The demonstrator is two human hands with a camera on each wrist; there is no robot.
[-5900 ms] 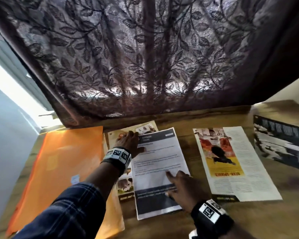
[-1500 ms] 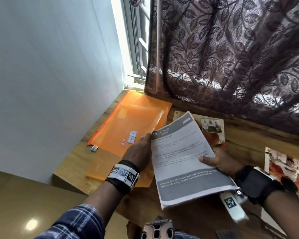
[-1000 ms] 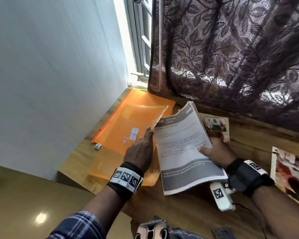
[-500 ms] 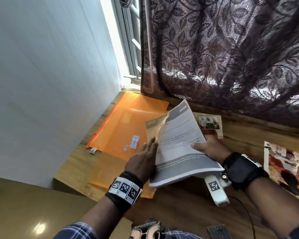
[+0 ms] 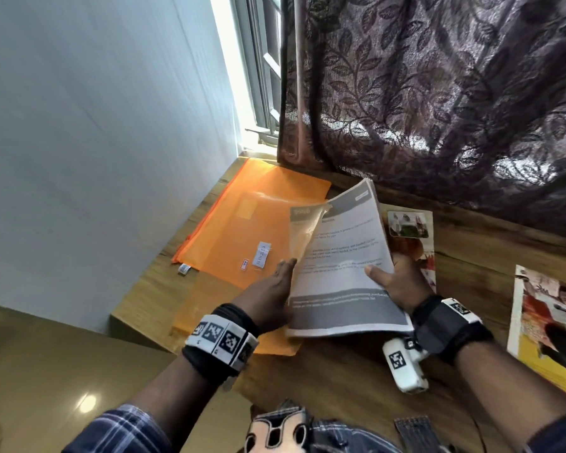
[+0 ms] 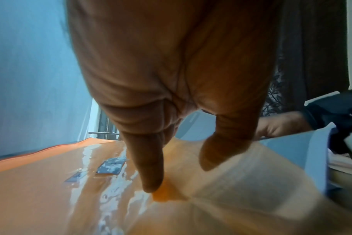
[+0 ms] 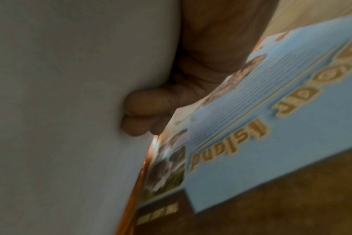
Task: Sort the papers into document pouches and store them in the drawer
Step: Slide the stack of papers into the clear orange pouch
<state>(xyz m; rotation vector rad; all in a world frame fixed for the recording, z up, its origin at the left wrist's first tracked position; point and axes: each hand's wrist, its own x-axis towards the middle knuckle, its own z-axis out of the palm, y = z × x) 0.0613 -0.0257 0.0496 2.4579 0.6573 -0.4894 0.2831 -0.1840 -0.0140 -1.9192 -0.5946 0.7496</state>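
A grey-and-white printed paper point(image 5: 340, 263) is tilted up over the desk. My right hand point(image 5: 392, 282) pinches its right edge, thumb on top; in the right wrist view the fingers point(image 7: 143, 111) curl against its blank back point(image 7: 60, 111). Two orange pouches lie at the left, a bright one point(image 5: 242, 220) behind and a paler translucent one point(image 5: 209, 318) in front. The pale pouch's top layer point(image 5: 304, 240) is raised and covers the paper's top-left corner. My left hand point(image 5: 283, 269) is at that opening with straight fingers; one fingertip point(image 6: 151, 186) presses on the pouch.
A colourful leaflet point(image 5: 409, 230) lies under the held paper, its blue "Island" print point(image 7: 271, 135) showing. A red-and-yellow page point(image 5: 549, 322) lies at the right. A dark leaf-patterned curtain point(image 5: 438, 109) hangs behind the wooden desk point(image 5: 356, 380); a wall point(image 5: 95, 142) stands close on the left.
The paper was lifted off the desk and carried left. In the last half second its top-left corner went under the raised pouch layer. My left hand stays at the pouch's edge.
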